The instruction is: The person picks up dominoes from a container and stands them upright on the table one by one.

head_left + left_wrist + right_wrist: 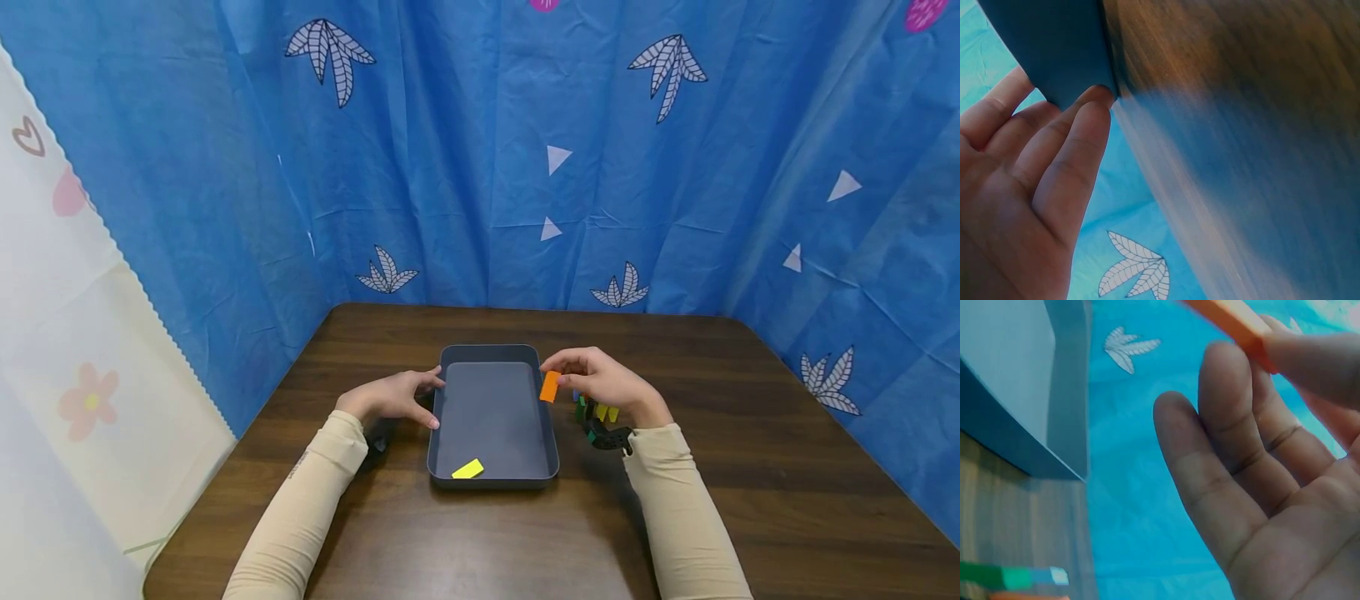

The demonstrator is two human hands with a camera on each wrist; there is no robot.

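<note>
A dark grey rectangular tray (491, 354) lies on the table. Inside it, at the near end, is a yellow block (468, 469). My left hand (393, 398) is at the tray's left side, thumb and fingers spread. In the left wrist view, its fairly straight fingers (1088, 144) meet the tray's outer wall (1066, 44). My right hand (603, 379) pinches a flat orange block (550, 387) between thumb and fingers, held up at the tray's right rim. The right wrist view shows the orange block (1229, 319) at the thumb tip, with the other fingers loosely bent below.
Several more blocks lie right of the tray, partly hidden under my right hand and wrist strap (607, 437): yellow blocks (607, 413), a green block (997, 576) and other colours. Brown wooden table (495, 542) surrounds the tray. A blue curtain (480, 167) hangs behind the table.
</note>
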